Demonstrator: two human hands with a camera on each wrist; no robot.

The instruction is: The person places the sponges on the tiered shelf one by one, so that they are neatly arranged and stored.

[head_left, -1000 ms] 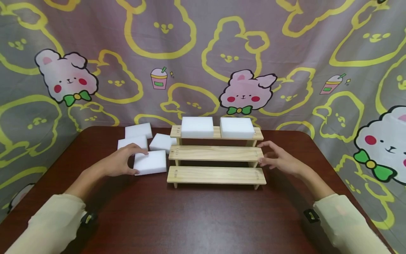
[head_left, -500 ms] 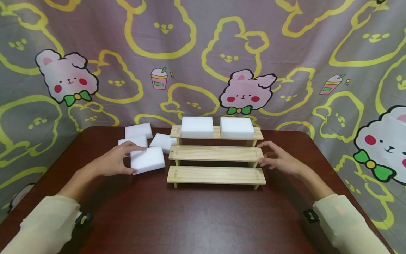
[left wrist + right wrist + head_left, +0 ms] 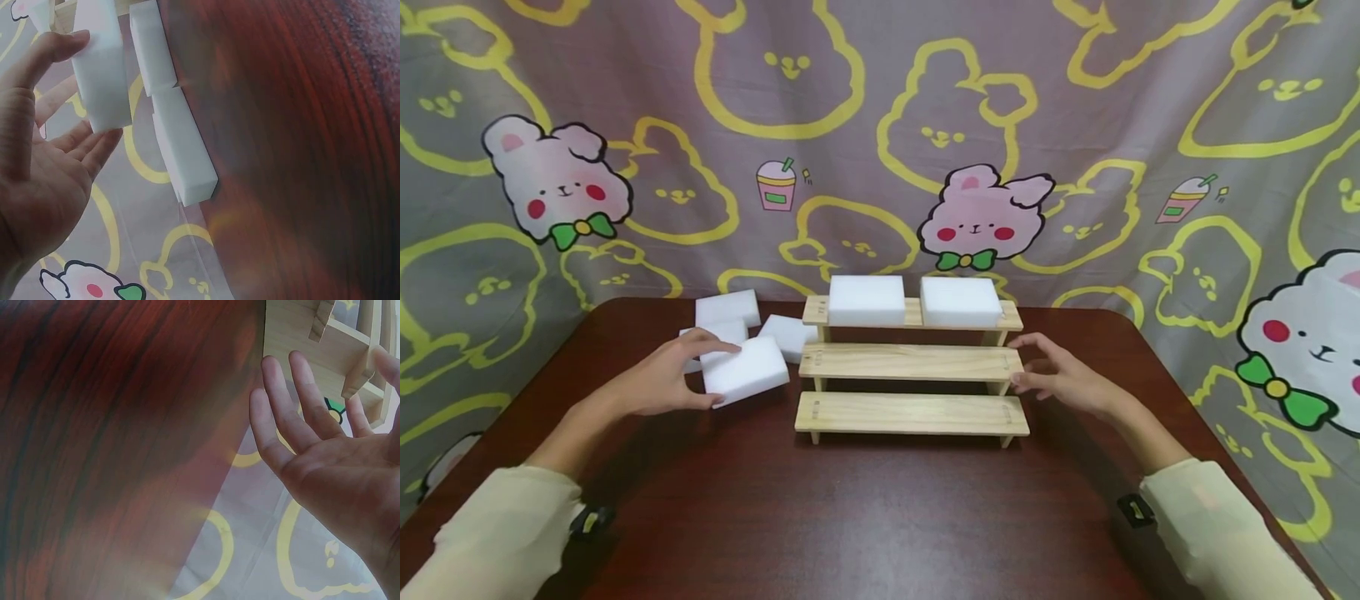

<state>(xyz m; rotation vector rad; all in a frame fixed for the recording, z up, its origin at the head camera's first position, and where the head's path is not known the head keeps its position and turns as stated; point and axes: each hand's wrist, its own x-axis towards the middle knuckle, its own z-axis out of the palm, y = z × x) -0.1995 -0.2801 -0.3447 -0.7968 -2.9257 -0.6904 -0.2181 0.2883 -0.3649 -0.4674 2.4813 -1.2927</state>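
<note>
In the head view my left hand [image 3: 662, 371] pinches a white foam block [image 3: 747, 372] between thumb and fingers. The block is tilted and overlaps other white blocks behind it; the left wrist view shows the foam block [image 3: 103, 81] raised, with a gap below it. My right hand [image 3: 1063, 377] is at the right end of a three-step wooden display stand [image 3: 910, 363]. Its thumb and index finger hold the middle step's end from front and back, while the other fingers [image 3: 284, 419] stretch out free in the right wrist view.
Two white foam blocks [image 3: 867, 300] stand apart on the stand's top step. Several more, including a foam block [image 3: 727, 308] at the back, lie left of the stand on the dark red-brown table [image 3: 880, 517]. A patterned curtain [image 3: 850, 167] hangs behind the table.
My left hand has lifted the foam block off the table, moved it slightly left and back, and tilted it. The right hand and the stand have stayed in place.
</note>
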